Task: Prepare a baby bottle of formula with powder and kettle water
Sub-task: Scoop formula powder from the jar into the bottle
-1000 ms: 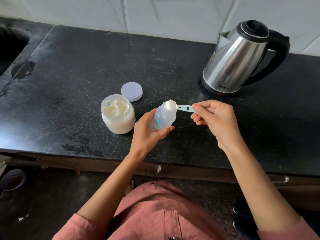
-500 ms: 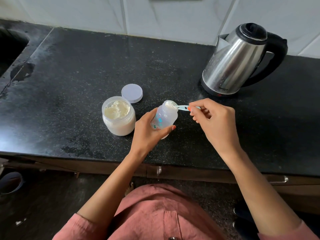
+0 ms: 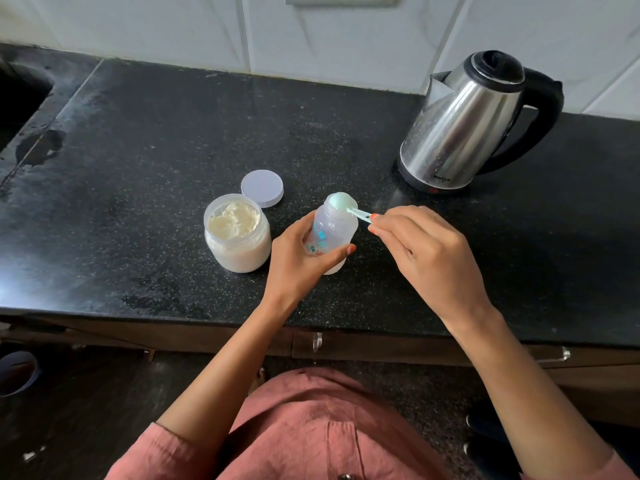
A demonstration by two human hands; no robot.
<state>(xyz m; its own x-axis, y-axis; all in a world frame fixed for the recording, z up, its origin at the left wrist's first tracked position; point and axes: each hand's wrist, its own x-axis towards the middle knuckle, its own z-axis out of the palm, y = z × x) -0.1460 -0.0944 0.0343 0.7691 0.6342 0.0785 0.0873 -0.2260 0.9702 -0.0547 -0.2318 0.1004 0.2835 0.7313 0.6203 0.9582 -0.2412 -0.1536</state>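
Observation:
My left hand (image 3: 298, 261) grips a clear baby bottle (image 3: 332, 230) with blue prints, standing on the black counter and tilted a little to the right. My right hand (image 3: 426, 251) pinches the handle of a pale green scoop (image 3: 344, 203), whose bowl is turned over on the bottle's open mouth. Left of the bottle stands an open jar of cream-coloured formula powder (image 3: 236, 233). Its pale lid (image 3: 262, 188) lies flat just behind it. A steel kettle (image 3: 464, 126) with a black handle and lid stands at the back right.
The black stone counter (image 3: 156, 140) has wet patches at the left, near a sink edge (image 3: 20, 95). White tiles form the back wall. Drawer fronts with metal handles (image 3: 317, 341) run below the counter's front edge.
The scoop held a heap of powder above the bottle's mouth; my right hand has rolled it over, so the bowl's underside now faces up and the powder is out of sight.

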